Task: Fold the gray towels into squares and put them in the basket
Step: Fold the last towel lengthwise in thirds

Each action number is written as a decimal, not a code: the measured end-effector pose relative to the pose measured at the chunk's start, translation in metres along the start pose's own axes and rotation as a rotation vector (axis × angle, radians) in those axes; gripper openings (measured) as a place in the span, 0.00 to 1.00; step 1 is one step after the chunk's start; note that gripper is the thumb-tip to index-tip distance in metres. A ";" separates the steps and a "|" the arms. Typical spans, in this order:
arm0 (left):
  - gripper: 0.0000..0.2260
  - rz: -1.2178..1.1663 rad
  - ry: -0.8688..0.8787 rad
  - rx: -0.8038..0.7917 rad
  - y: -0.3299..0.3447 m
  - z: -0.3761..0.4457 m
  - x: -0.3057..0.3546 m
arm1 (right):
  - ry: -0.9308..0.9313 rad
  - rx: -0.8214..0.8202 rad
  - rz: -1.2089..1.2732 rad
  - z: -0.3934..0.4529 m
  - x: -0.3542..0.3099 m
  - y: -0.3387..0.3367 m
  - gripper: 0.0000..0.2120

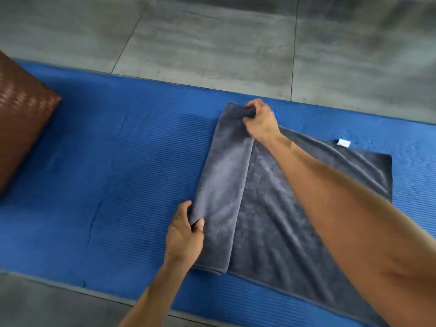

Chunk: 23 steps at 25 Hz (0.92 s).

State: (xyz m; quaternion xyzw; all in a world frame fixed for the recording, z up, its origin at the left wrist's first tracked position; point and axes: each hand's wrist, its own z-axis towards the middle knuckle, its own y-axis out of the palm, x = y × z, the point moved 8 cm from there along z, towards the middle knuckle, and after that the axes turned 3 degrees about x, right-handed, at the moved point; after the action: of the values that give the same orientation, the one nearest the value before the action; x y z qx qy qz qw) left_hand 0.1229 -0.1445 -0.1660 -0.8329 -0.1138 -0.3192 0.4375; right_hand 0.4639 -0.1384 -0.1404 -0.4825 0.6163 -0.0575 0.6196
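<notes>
- Gray floor tiles (212, 43) lay under a blue ribbed mat (118, 161), and we worked on that mat, not on any desk.
- We had the gray towel (283, 208) spread on the mat's right half, its far side close to the mat's far edge and its near side close to the near edge.
- Our left hand (185, 234) pinched the near end of the folded-over strip, thumb on top and fingers tucked beneath.
- Our right hand (260, 120) was curled round the far end of that same strip, near the mat's far edge.
- We judged that holding both ends kept the fold line straight as the strip went across.
- As it lay, the folded strip ran lengthwise from near edge to far edge, tilted a little, while the unfolded part stretched toward the mat's right end.
- A white label (343, 142) marked the towel's far right corner.
- We saw the brown woven basket (21, 128) resting on the mat's left end, well apart from the towel, ready, we supposed, for the finished square.
</notes>
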 end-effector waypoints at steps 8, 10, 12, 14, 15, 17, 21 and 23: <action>0.21 -0.098 0.066 0.049 -0.013 0.004 -0.028 | -0.505 0.001 -0.413 -0.181 0.002 0.082 0.28; 0.20 -0.053 0.074 0.089 -0.016 0.004 -0.025 | -0.529 -0.004 -0.540 -0.234 0.018 0.100 0.27; 0.20 0.130 0.237 0.168 -0.019 0.001 -0.007 | -0.473 0.007 -0.545 -0.263 0.026 0.103 0.27; 0.21 0.309 0.447 0.157 -0.012 -0.004 0.008 | -0.545 -0.052 -0.572 -0.296 0.025 0.113 0.28; 0.21 0.357 0.507 0.099 -0.007 -0.004 0.012 | -0.622 -0.107 -0.613 -0.316 0.026 0.122 0.29; 0.22 0.393 0.521 -0.027 -0.001 0.003 0.011 | -0.703 -0.216 -0.705 -0.349 0.036 0.138 0.30; 0.21 0.487 0.553 -0.034 -0.006 0.009 0.003 | -0.733 -0.263 -0.724 -0.367 0.043 0.135 0.30; 0.22 0.661 0.605 0.017 -0.004 -0.004 -0.012 | -0.760 -0.202 -0.608 -0.359 0.031 0.121 0.26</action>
State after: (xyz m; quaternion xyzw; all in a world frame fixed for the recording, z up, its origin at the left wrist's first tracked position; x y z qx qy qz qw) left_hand 0.1100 -0.1437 -0.1692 -0.6901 0.2890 -0.3907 0.5363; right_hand 0.1136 -0.2848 -0.1622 -0.6849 0.1809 0.0043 0.7058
